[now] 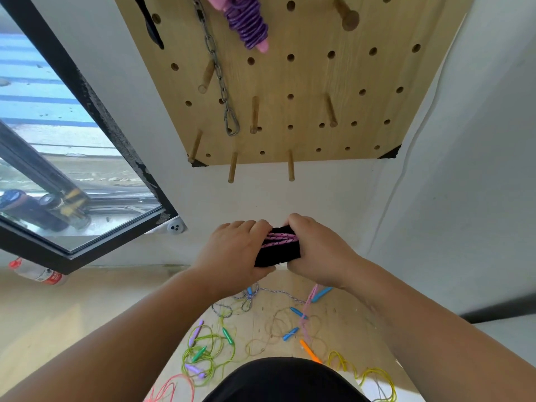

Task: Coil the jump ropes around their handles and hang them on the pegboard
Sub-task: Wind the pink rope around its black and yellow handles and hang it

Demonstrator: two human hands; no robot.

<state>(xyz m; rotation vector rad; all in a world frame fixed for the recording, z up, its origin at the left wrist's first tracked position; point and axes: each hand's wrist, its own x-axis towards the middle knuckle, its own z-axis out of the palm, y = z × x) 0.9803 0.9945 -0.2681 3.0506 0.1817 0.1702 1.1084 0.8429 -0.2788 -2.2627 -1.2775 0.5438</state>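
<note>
- Grip: left hand (232, 250) and right hand (316, 253) both curl round the black handles (275, 255), which I hold pressed side by side in front of me, below the pegboard (304, 82) and well apart from it.
- Pink rope (280, 237) crosses the handles in a few turns between the 2 hands. Its loose tail hangs from under the right hand toward the floor (87, 314).
- Step in hand, as I judge it: winding the pink rope onto the handles, with much of it not yet wound.
- To do it well, I would clamp the 2 handles with the left hand and feed rope with the right under steady tension. Each turn should lie beside the last, and the end should be tucked so that a loop is left for a peg.
- Slack turns would likely slide off the handle ends once hung.
- Counted on the board: 1 purple coil (249, 24) already hanging, 1 chain (219, 79), 7 wooden pegs (254, 114) that I can see.
- Counted on the floor: 4 blue handles (298, 313), 2 green handles (227, 336), 2 lilac handles (195, 333), 1 orange handle (310, 351).
- The loose cords there are too tangled for me to count as separate ropes.
</note>
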